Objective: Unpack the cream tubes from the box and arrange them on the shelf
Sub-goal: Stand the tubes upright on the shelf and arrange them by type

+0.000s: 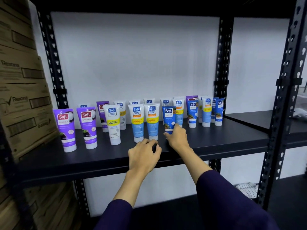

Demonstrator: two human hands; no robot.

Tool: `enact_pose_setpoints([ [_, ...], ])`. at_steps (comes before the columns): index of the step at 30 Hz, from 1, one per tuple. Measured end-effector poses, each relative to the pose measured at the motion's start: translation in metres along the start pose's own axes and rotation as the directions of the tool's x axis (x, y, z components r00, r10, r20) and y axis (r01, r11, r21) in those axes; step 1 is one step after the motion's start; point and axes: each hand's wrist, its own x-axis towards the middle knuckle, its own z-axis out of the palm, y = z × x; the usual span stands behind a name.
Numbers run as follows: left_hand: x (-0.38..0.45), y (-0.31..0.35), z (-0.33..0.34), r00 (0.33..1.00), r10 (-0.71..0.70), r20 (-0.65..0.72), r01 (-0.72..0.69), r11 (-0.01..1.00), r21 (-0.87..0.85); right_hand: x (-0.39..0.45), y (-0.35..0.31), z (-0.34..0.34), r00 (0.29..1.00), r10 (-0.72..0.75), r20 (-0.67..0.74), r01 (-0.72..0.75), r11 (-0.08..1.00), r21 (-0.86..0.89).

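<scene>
The blue tube (169,119) stands upright, cap down, long axis vertical, label facing the front edge of the shelf (216,140). It is gripped at its lower end by the right hand (177,136), fingers curled round it. It is placed in the front row, just right of two white tubes (144,122). The left hand (144,152) is held with fingers loosely curled and nothing in them, at the cap of the nearer white tube. Two purple tubes (76,127) stand toward the left end. Bare shelf is seen along the front edge, right of the blue tube. Cartons (21,90) are stacked beyond the left edge.
</scene>
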Motion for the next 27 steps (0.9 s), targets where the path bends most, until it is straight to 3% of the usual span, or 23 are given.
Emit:
enact_pose_setpoints([
  [9,0.003,0.002,-0.004,0.999,-0.046,0.027,0.048,0.997,-0.067,-0.002,0.004,0.002,0.997,-0.048,-0.061,0.05,0.998,0.026],
  [14,0.012,0.022,-0.006,0.999,-0.036,0.027,0.043,0.94,-0.34,-0.01,0.013,-0.024,0.987,-0.079,-0.14,0.094,0.99,0.102],
  [20,0.037,0.08,0.015,0.999,0.029,0.023,-0.014,0.863,-0.505,0.001,0.042,-0.073,0.972,-0.102,-0.21,0.127,0.986,0.107],
  [27,0.074,0.133,0.062,0.998,-0.022,0.052,0.048,0.815,-0.577,0.039,0.081,-0.093,0.989,-0.087,-0.122,0.1,0.99,0.102],
])
